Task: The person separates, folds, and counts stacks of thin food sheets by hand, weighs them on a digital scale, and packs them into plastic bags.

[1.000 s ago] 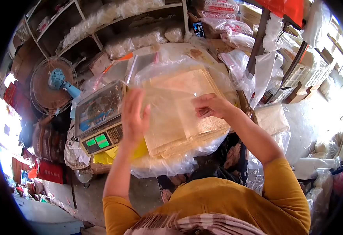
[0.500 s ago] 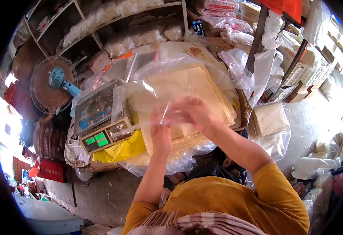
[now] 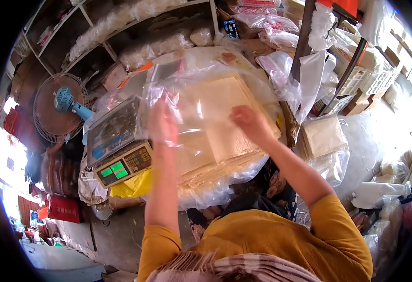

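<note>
A clear plastic bag [image 3: 192,110] is spread over the stack of tan sheets [image 3: 229,136]. At its left side my left hand [image 3: 163,122] is blurred, with bunched plastic around its fingers, whose grip is smeared. Over the right part of the stack, my right hand [image 3: 250,121] has its fingers curled in on the plastic's right side. The stack lies on more clear plastic. Left of it is a scale [image 3: 123,164] with a green display, and a yellow bag [image 3: 133,184] sits below the scale's corner.
A fan [image 3: 60,107] stands at the left. Shelves [image 3: 154,21] with bagged goods are at the back. On the right are a dark post [image 3: 305,51], crates [image 3: 356,80] and a wrapped tan stack [image 3: 323,136]. A red box [image 3: 65,209] is at the lower left.
My hands came together over the stack, then moved apart. The clear bag went from across the scale and stack to spread over the stack. The view shifted slightly.
</note>
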Tool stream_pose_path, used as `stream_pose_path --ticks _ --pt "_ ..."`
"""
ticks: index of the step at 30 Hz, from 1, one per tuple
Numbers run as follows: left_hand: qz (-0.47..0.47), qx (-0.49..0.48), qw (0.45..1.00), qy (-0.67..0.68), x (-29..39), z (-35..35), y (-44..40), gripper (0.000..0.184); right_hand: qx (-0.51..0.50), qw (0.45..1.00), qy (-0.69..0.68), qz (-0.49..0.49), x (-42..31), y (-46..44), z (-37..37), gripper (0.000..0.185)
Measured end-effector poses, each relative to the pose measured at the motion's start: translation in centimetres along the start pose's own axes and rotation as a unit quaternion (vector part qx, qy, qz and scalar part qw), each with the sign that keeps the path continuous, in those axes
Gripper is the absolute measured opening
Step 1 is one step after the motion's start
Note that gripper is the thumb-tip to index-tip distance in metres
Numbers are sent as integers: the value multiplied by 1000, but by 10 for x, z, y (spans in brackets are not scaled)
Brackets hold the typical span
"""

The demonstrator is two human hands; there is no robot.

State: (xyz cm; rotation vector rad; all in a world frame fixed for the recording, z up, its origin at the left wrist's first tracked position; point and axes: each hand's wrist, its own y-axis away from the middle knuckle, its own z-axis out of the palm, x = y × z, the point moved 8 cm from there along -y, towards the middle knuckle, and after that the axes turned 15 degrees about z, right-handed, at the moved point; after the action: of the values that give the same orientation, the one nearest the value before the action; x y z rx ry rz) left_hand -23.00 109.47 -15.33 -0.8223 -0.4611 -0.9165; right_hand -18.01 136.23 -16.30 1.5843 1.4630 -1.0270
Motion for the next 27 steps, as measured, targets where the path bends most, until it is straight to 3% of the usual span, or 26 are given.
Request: stream_pose_path --ticks 1,2,4,7,9,13,15,19,22,24,25,27 --pt "81 -77 994 20 45 51 -4 35 68 993 80 54 12 -13 -22 37" --pt "112 -114 985 61 72 77 -10 41 129 985 115 -2 21 -23 -39 41" --pt "121 -47 985 115 71 62 -10 43 129 972 192 32 43 -44 -52 49" --pt "-90 -22 996 -3 -51 -24 24 29 88 973 186 101 71 -58 -53 53" --pt "-264 48 921 -284 -85 -45 68 25 44 976 170 126 74 -64 -50 52" --pt "-316 -22 928 -197 -94 4 91 26 -55 965 137 218 75 -61 -41 44" --pt "-320 -49 930 -173 -103 19 90 26 -14 970 135 204 86 -69 -41 40" --pt "-170 -142 943 -247 -91 49 88 25 3 975 57 214 115 -81 -43 34" --pt "-70 -126 955 -260 -57 61 90 26 32 988 103 108 55 -48 -67 30" --pt "-88 -128 963 -221 -30 66 93 27 -45 987 -108 109 23 -26 -76 31" --pt "-114 -124 962 -216 -22 64 96 28 -81 968 -213 108 16 -18 -77 32" --pt "-117 -111 976 -148 -24 65 101 31 -182 896 -354 199 29 -10 -58 32"
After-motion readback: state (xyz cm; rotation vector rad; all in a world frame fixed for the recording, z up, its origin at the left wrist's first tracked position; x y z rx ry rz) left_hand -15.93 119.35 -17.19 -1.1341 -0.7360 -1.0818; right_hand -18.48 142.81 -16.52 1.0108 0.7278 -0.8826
